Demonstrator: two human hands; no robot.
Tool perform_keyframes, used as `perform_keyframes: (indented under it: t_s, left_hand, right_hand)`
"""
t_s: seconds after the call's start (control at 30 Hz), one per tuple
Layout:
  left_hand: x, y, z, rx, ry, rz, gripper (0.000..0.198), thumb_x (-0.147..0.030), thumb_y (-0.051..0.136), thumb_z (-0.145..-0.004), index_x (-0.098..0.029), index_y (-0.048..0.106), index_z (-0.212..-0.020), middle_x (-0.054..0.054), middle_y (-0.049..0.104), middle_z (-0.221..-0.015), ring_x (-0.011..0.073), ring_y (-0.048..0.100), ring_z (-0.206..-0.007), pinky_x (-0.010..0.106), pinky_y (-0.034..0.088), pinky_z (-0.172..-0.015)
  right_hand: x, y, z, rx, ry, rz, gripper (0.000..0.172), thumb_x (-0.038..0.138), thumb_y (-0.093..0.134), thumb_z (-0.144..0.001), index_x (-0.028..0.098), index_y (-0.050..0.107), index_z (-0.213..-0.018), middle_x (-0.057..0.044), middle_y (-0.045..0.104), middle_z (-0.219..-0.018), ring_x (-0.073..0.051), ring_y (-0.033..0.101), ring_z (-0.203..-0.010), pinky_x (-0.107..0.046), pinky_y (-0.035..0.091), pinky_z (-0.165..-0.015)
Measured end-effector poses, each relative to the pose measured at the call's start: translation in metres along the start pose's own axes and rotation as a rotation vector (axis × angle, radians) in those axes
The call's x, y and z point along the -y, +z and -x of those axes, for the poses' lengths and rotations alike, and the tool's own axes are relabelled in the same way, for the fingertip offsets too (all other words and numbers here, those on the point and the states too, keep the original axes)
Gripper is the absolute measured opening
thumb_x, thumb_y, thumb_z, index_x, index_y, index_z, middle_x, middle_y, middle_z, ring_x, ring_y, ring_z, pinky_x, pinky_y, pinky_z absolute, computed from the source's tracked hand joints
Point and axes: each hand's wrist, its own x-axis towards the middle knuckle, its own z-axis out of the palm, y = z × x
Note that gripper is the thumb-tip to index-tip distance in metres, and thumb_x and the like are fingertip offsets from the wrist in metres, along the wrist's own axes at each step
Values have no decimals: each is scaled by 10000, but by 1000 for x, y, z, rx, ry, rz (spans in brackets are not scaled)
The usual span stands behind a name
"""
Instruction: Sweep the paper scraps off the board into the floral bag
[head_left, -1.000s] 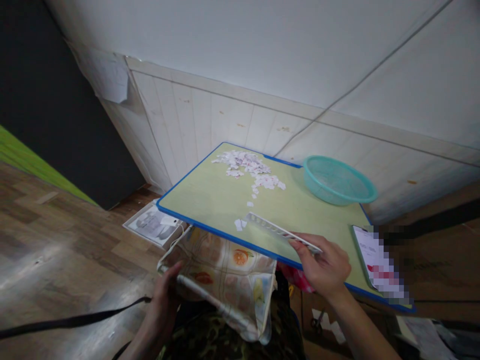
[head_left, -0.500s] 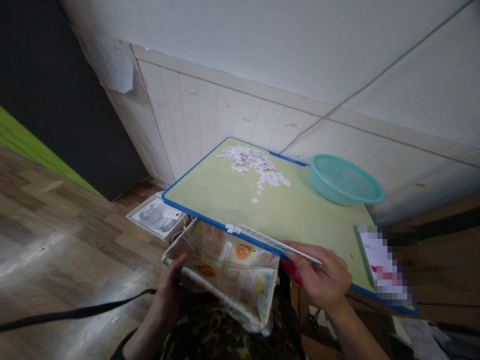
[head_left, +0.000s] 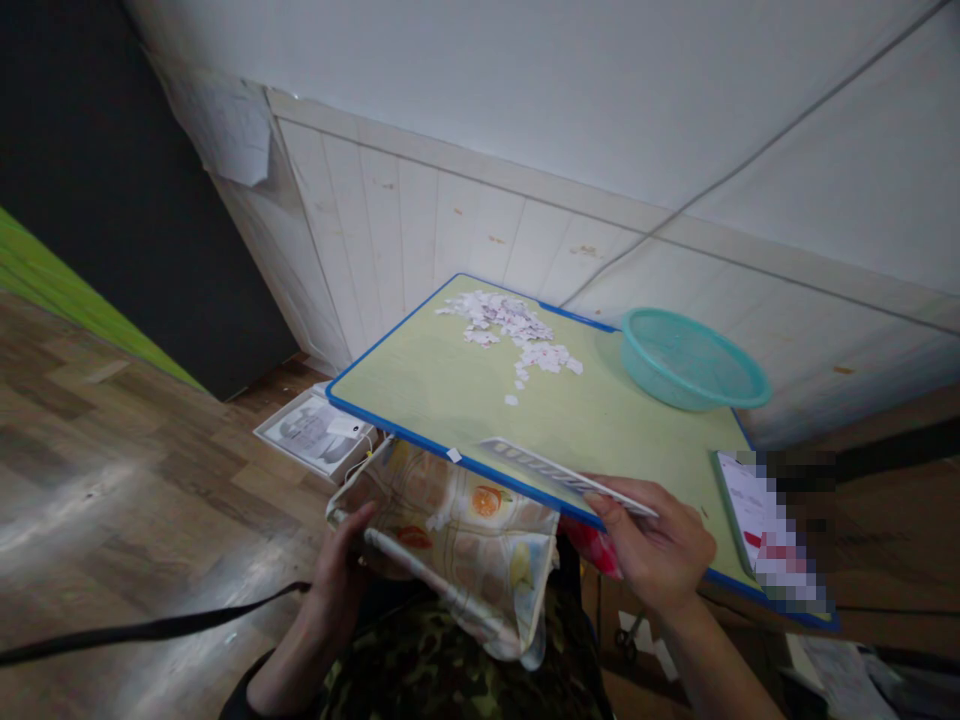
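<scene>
My right hand (head_left: 660, 550) grips a long white slotted ruler (head_left: 555, 472) lying flat near the front edge of a yellow-green table with a blue rim (head_left: 420, 432). My left hand (head_left: 341, 575) holds the edge of an open fruit-print cloth bag (head_left: 457, 540) just under that table edge. A small paper scrap (head_left: 453, 455) sits at the rim, and another lies on the bag. A heap of torn paper pieces (head_left: 510, 330) lies at the far side of the table.
A teal plastic basket (head_left: 690, 362) stands at the table's back right. A printed sheet (head_left: 765, 535) lies at the right edge. A white box (head_left: 315, 432) rests on the wood floor by the panelled wall. A black strap (head_left: 150, 628) crosses the lower left.
The ruler swept a few paper scraps from the table toward the front edge; they dropped at the rim and onto the bag. The ruler then moved slightly back onto the table.
</scene>
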Motion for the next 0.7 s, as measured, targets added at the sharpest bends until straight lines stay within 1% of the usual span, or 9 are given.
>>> perform_keyframes:
  t_s: [0.07,0.13,0.2,0.27,0.33,0.4,0.5,0.63,0.7]
  left_hand:
    - [0,0,-1,8,3,4,270,-274,729,-792,-128,754,-1017,125,804,-957,314,759,-810,399,612,-652]
    - [0,-2,-2,15,15,12,290,-275,726,-782,-134,757,-1033,116,801,-953,318,759,-813,401,607,-659]
    - [0,-4,-5,16,12,14,305,-283,729,-775,-142,755,-1045,108,797,-967,319,757,-842,395,604,-664]
    - [-1,-6,-7,5,-3,4,294,-301,727,-776,-147,753,-1026,106,790,-981,307,747,-857,371,594,-646]
    - [-2,-6,-8,-16,-6,-4,257,-304,720,-777,-148,750,-979,107,779,-980,296,732,-868,353,584,-629]
    - [-3,-6,-9,-31,6,-4,239,-300,714,-781,-151,750,-964,114,775,-986,303,724,-899,360,590,-638]
    - [0,-9,-14,-19,17,7,246,-318,732,-775,-172,755,-972,119,780,-1009,324,722,-952,373,604,-656]
    - [8,-16,-23,-20,83,19,270,-347,769,-750,-222,769,-990,68,777,-1047,324,704,-1041,329,586,-611]
    - [9,-17,-25,-21,83,18,259,-342,774,-749,-226,772,-980,53,772,-1030,315,696,-1052,309,573,-597]
  right_hand:
    - [-14,4,-5,-102,45,112,36,292,780,-915,275,803,-937,2,834,-793,-169,738,-531,-253,563,-487]
    - [-29,9,-12,-158,89,206,101,357,773,-922,261,803,-917,-6,829,-780,-171,733,-537,-257,551,-499]
    - [-43,17,-18,-140,105,240,161,399,744,-942,252,803,-916,-17,830,-795,-183,754,-587,-262,565,-540]
    - [-52,23,-21,-99,91,235,179,402,714,-965,252,807,-932,-26,838,-837,-193,776,-644,-268,591,-587]
    - [-55,27,-21,-85,65,215,160,377,702,-974,261,811,-954,-32,846,-894,-203,796,-704,-278,619,-644]
    - [-57,29,-21,-115,53,209,130,351,715,-967,268,814,-978,-36,850,-932,-210,806,-742,-284,632,-683]
    - [-61,33,-29,-131,51,212,134,348,721,-965,262,813,-1010,-41,850,-940,-207,804,-740,-274,624,-680]
    - [-70,42,-44,-47,88,180,205,409,674,-990,252,806,-1002,-34,843,-900,-190,772,-669,-271,596,-644]
    - [-72,44,-47,-5,119,152,232,434,665,-988,247,802,-983,-30,835,-875,-179,749,-638,-266,577,-617]
